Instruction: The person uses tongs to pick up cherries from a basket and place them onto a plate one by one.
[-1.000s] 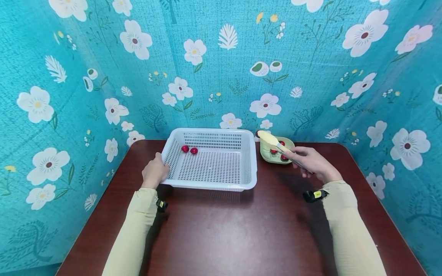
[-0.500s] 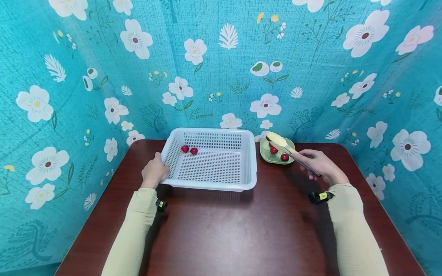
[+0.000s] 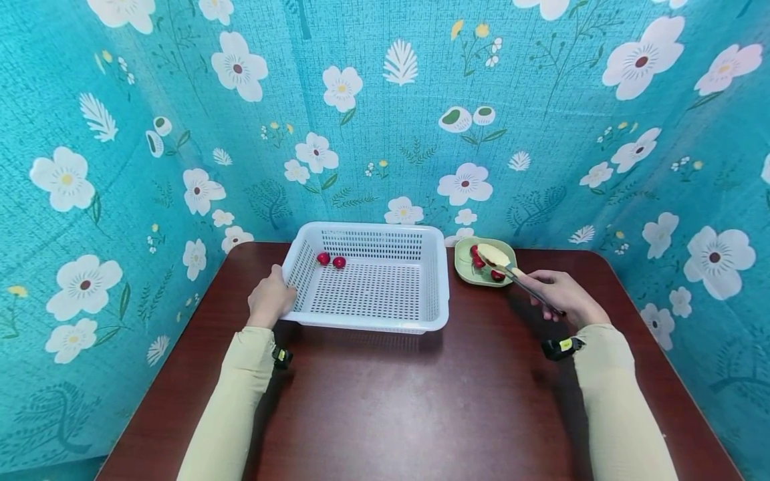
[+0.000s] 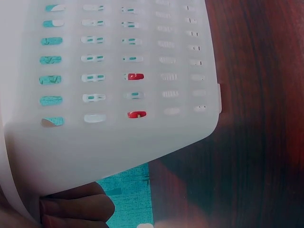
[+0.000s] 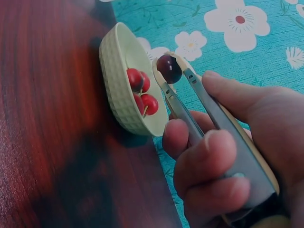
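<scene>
"So, what is the left hand (image 3: pixel 269 298) doing?"

"It grips the left edge of a white plastic basket with lots of little holes (image 3: pixel 361 322). Its fingers curl round the rim."

"What's inside?"

"Two round red cherries (image 3: pixel 339 262). They lie close together, near the back left corner."

"And the right hand (image 3: pixel 559 294)?"

"It holds shiny metal tongs with pale yellow tips (image 5: pixel 225 124). One dark red cherry (image 5: pixel 169 69) is pinched between the tips."

"Where is that one?"

"Up over a pale green dish with a bumpy outside (image 5: pixel 112 80). More shiny red cherries with thin stems (image 5: pixel 150 103) lie bunched in the dish."

"Where do the dish and basket stand?"

"On a dark red-brown wooden counter (image 3: pixel 385 401). The dish is just to the right of the basket. Behind them hangs a blue cloth with white flowers (image 3: pixel 385 133)."
</scene>
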Motion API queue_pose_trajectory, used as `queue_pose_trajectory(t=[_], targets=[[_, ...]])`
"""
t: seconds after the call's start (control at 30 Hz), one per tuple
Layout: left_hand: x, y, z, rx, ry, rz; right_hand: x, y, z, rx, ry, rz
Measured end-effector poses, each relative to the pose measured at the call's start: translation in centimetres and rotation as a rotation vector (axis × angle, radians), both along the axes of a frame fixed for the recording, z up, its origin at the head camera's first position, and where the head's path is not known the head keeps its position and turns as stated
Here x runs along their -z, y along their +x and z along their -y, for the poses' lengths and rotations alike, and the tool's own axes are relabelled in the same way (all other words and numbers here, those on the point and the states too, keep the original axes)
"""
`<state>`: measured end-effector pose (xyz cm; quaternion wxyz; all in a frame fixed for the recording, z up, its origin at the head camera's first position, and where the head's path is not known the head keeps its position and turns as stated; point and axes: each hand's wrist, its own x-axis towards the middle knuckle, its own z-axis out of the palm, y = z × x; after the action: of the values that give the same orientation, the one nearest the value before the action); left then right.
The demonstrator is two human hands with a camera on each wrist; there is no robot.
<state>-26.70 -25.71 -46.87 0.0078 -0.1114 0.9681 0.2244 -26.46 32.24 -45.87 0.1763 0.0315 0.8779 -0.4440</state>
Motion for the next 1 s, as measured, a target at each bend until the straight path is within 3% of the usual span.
queue_pose_trajectory(t=[1.0], targets=[[-0.1,0.0,0.1,0.006,-0.007,0.003,-1.1,0.3,-0.3,0.030,0.079,0.066]])
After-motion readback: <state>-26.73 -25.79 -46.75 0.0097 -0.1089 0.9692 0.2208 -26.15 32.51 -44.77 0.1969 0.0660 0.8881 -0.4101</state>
